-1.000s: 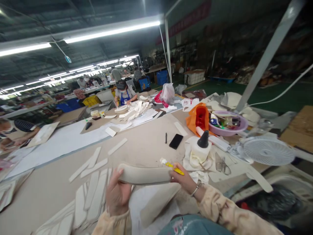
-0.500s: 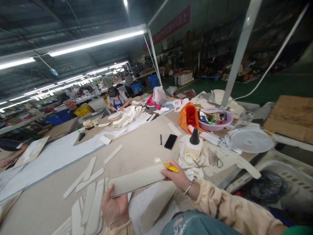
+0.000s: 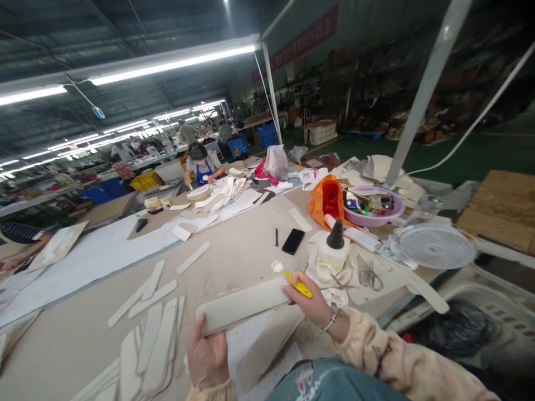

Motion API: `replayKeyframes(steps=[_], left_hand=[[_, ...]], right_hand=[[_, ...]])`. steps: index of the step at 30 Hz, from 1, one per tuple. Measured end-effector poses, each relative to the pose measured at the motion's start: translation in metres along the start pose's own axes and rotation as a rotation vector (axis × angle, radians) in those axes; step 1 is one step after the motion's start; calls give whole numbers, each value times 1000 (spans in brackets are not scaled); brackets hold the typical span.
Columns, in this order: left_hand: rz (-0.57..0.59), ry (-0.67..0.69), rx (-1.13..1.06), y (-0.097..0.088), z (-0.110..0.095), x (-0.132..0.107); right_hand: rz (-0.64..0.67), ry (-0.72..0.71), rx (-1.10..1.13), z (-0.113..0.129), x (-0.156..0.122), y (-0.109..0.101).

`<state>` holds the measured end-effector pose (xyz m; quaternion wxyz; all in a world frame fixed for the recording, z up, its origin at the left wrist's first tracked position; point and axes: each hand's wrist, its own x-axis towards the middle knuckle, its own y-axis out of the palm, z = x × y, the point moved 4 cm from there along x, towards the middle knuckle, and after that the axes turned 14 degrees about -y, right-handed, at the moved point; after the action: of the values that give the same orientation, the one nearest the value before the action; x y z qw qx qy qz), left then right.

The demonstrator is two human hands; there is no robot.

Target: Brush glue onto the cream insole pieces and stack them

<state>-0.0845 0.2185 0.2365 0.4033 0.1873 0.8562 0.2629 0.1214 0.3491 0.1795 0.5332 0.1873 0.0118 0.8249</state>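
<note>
Head view: gripping a pale strip [image 3: 244,304] with left hand [image 3: 209,352] and right hand [image 3: 312,305], plus yellow-handled brush [image 3: 301,288] in the latter, above the near edge of the worktable [image 3: 238,253], seemingly mid-piece, beside stacked strips [image 3: 161,348] of unclear completion.

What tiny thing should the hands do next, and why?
Maybe the right hand should let go of the pale strip while the left hand supports the other end. The right hand is pinching the strip and gripping a yellow-handled tool too, so letting go could free the tool to move.
</note>
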Motion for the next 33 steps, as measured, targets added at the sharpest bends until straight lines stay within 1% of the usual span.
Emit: replayKeyframes(steps=[3,6,10,12,15,16,20,26,30,33], left_hand=[[25,-19,6,-3,4,1],[40,4,6,-7,3,5],[51,15,-66,-11,3,8],[101,-12,-126,-9,6,8],[181,-66,-185,-7,17,8],[181,-82,-195,-8,21,8],[113,-100,-224,-13,34,12],[100,-37,-221,-13,32,11],[89,-47,-204,-16,29,9],[100,-61,-177,-19,28,11]], right_hand=[[10,-31,-63,3,1,-1],[9,-51,-93,6,2,0],[-24,-40,-105,9,2,1],[-47,0,-85,8,2,0],[-66,49,-69,3,2,-2],[-63,59,-70,1,2,-3],[-45,71,-97,-8,1,-8],[-31,83,-79,-20,1,-12],[-10,11,-133,-15,4,-9],[19,-5,-143,-6,6,-3]])
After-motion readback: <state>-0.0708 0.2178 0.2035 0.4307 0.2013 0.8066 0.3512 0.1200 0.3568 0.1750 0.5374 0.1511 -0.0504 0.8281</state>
